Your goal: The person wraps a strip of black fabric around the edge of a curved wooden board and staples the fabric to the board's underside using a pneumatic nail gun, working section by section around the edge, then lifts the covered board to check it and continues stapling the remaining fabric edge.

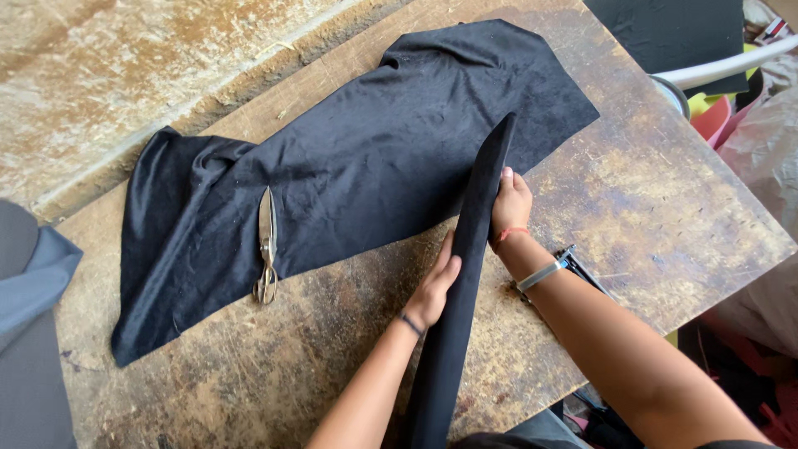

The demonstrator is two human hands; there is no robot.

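A long black strip (465, 283) is held on edge between both hands, just right of the scissors (266, 246). It is pressed by the left hand (436, 287) with fingers together, and gripped by the right hand (510, 204), fingers curled behind it. The scissors lie on a black cloth (357, 166) spread across the wooden table (657, 208).

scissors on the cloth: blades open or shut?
Shut. The scissors lie flat on the spread black cloth, blades together in one narrow point, handles side by side. Both hands hold a separate black strip.
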